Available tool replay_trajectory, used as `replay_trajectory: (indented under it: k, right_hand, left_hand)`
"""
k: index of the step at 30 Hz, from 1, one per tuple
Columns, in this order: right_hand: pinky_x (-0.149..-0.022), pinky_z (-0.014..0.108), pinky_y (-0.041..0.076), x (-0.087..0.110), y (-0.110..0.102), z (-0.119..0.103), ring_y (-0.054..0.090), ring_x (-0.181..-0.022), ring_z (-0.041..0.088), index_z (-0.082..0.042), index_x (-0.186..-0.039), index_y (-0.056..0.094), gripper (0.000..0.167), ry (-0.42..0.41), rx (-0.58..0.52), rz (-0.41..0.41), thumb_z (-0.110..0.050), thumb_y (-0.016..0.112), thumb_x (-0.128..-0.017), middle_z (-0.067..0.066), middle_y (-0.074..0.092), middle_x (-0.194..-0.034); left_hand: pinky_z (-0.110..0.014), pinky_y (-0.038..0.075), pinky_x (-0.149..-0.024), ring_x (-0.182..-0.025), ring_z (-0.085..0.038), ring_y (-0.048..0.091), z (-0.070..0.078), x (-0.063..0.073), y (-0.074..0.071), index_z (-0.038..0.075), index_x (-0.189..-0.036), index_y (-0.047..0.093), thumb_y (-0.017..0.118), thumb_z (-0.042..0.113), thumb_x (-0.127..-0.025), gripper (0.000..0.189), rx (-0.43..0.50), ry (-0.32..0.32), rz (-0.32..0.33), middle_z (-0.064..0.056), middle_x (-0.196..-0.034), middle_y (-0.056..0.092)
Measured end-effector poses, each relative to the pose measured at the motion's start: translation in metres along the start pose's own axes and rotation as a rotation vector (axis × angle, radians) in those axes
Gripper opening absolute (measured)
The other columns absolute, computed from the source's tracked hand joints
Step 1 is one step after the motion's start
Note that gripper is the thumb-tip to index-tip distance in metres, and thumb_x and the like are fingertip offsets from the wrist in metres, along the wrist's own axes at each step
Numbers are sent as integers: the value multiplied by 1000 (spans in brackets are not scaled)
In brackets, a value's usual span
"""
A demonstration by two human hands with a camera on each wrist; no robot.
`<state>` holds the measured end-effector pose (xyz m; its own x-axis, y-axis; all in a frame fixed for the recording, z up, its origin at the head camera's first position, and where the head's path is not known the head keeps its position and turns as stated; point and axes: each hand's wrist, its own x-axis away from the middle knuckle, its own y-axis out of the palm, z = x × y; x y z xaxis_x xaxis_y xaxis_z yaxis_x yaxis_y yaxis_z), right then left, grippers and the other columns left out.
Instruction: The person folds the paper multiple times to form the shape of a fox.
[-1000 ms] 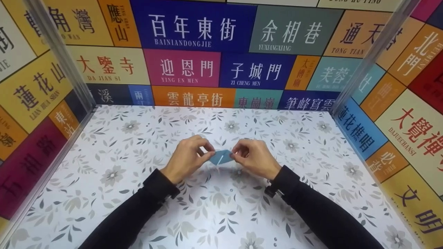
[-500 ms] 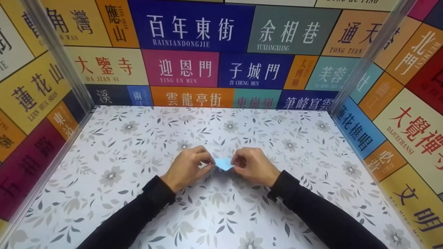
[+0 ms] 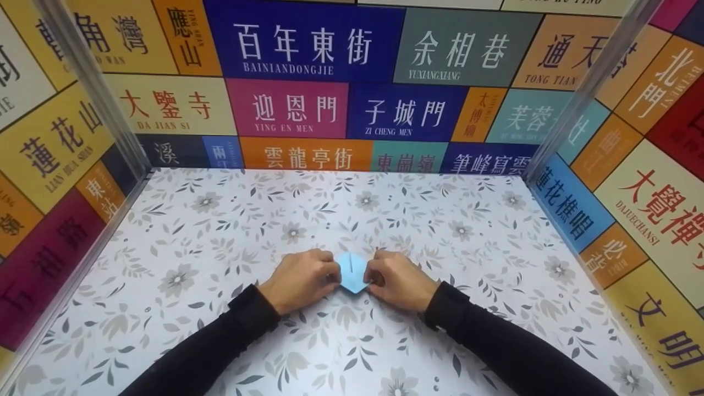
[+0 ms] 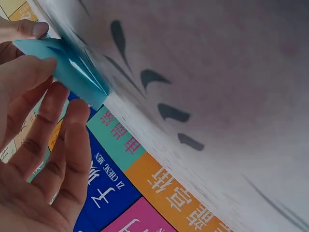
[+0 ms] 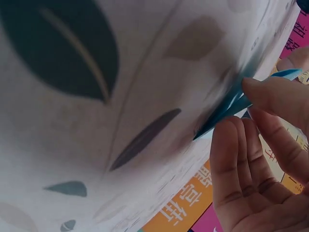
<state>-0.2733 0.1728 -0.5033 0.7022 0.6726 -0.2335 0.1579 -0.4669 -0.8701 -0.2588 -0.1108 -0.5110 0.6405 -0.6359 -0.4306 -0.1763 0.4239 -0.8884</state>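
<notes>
Low over the patterned tabletop, a small folded piece of light-blue paper (image 3: 353, 278) sits between my two hands, a dark slit down its upper part and a point facing me. My left hand (image 3: 303, 279) pinches its left side between thumb and index finger. On the opposite side my right hand (image 3: 402, 280) grips the edge the same way. In the left wrist view the paper (image 4: 79, 72) shows a glossy flat face and crease near the table surface. Edge-on in the right wrist view, the folded paper (image 5: 223, 115) has its tip at the tabletop.
A white tabletop (image 3: 220, 247) printed with grey flowers and leaves lies under both hands. Behind it rises a wall of coloured signs (image 3: 308, 44), with similar panels at left and right. Clear strips (image 3: 588, 99) run along the corners.
Both hands have come down and toward me with the paper. It has tilted from a narrow diamond to a fuller face showing its slit.
</notes>
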Motion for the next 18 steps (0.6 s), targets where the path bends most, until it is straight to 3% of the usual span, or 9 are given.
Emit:
replay_trajectory:
  k: [7,18]
  right_hand:
    - [-80,27,66,0,-1,0,77,-87,21,-8,-101,88,12,-10,8,-45,-5,94,-92,6,78,-96]
    - [-71,24,59,-7,-1,-1,68,-75,12,-11,-92,91,5,-8,4,-43,-6,92,-93,2,75,-82]
  left_hand:
    - [-36,65,-67,-80,-18,74,3,0,3,21,-92,86,93,17,-93,9,-39,15,-57,3,-89,76]
    - [-42,69,-72,-80,-24,80,10,-3,-3,19,-97,93,90,13,-97,7,4,-9,-125,0,-92,82]
